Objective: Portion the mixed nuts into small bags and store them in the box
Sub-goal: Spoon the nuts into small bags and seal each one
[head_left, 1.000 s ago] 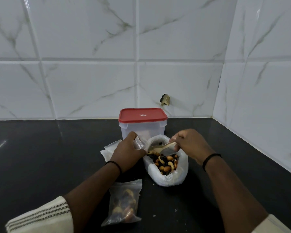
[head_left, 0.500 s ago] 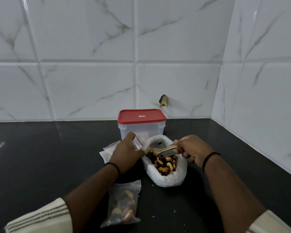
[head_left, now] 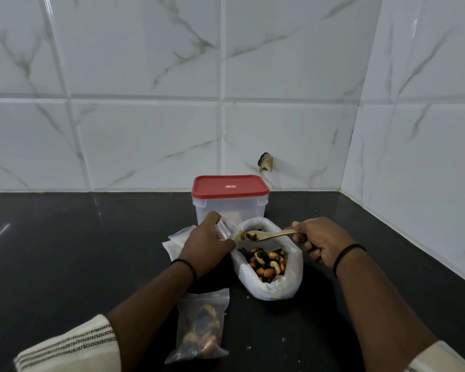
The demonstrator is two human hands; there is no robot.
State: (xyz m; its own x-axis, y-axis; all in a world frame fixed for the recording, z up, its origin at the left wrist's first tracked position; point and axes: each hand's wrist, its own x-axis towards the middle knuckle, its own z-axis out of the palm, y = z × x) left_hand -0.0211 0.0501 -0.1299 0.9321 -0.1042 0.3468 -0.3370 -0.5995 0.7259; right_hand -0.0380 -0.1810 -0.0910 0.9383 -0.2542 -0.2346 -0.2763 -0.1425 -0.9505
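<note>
A large white bag of mixed nuts (head_left: 269,280) stands open on the black counter. My right hand (head_left: 320,241) grips a wooden spoon (head_left: 269,234) holding a few nuts, level above that bag, its bowl at the mouth of a small clear bag (head_left: 224,229). My left hand (head_left: 207,245) holds this small bag upright; most of it is hidden behind the hand. A filled small bag of nuts (head_left: 200,328) lies flat near my left forearm. The clear box with a red lid (head_left: 230,200) stands closed behind the bags.
Several empty small bags (head_left: 175,241) lie in a pile left of my left hand. White marble-look tiled walls (head_left: 145,116) close off the back and right of the black counter (head_left: 65,251). A small chipped hole (head_left: 265,162) marks the back wall.
My right hand lifted the spoon out of the large bag with nuts on it and brought its bowl left to the small bag's mouth. The left hand stayed put.
</note>
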